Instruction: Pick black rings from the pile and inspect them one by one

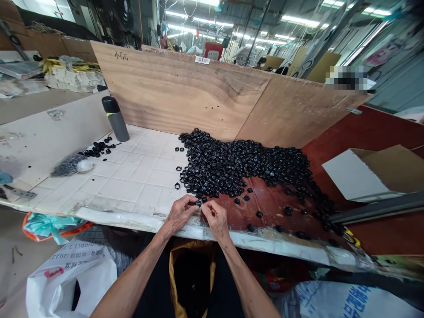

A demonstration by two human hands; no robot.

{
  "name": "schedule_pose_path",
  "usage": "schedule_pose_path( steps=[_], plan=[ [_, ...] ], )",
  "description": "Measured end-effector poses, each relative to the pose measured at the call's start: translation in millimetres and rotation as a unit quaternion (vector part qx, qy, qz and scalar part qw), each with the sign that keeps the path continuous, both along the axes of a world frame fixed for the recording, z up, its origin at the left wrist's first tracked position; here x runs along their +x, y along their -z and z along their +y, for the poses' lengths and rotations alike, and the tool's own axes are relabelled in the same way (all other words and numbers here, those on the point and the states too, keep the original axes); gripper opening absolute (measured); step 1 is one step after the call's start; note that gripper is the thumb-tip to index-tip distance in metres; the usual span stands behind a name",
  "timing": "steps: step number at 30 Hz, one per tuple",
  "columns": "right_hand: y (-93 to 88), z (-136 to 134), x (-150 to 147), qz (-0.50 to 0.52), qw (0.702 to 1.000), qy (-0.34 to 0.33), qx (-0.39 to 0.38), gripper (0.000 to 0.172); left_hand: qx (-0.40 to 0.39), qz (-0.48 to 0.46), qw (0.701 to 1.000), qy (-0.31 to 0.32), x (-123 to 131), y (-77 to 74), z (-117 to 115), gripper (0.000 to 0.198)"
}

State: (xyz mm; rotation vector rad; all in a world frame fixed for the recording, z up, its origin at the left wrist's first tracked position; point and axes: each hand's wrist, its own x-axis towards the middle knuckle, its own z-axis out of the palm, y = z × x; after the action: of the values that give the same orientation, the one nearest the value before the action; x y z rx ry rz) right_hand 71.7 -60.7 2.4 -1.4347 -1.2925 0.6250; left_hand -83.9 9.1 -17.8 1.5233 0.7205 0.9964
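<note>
My left hand point(181, 214) is closed, with thumb and forefinger pinching a small black ring-shaped part point(198, 203) above the front edge of the table. Close beside it, my right hand point(216, 218) is also closed in a pinch, its fingertips almost meeting the left ones. What lies between the right fingertips is too small to make out. Another small black part point(204, 199) shows just behind those fingertips. Beyond both hands spreads a big heap of black ring-shaped parts point(228, 165), with several loose ones scattered toward the right front.
A dark bottle point(118, 126) stands at the back left, near small black pieces point(97, 149) and a plastic bag point(68, 166). Wooden boards point(185, 92) wall the back. An open cardboard box point(356, 176) sits at right. Below the edge, a yellow-rimmed bag point(172, 276) hangs open between my legs.
</note>
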Motion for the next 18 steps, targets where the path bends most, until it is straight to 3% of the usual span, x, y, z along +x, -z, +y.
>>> schedule_pose_path(
  steps=[6,10,14,16,18],
  plan=[
    [2.3,3,-2,0.055,0.998,-0.015,-0.027,0.02,-0.006,-0.002,1.0,0.03,-1,-8.8,0,0.021],
    [3.5,-8,-9,0.131,0.989,-0.015,-0.071,0.022,0.122,0.045,0.99,0.052,-5,-15.3,-9,0.014],
    [-0.2,-35,-12,0.213,0.964,-0.034,-0.156,0.023,0.214,0.092,0.97,0.076,-21,-24.4,-35,0.017],
    [-3.0,-43,-6,0.18,0.96,-0.076,-0.201,0.026,0.199,0.148,0.962,0.113,-31,-29.5,-43,0.015],
    [-4.5,-41,4,0.074,0.979,-0.069,-0.179,0.027,0.161,0.213,0.954,0.137,-36,-33.3,-41,0.014]
  ],
)
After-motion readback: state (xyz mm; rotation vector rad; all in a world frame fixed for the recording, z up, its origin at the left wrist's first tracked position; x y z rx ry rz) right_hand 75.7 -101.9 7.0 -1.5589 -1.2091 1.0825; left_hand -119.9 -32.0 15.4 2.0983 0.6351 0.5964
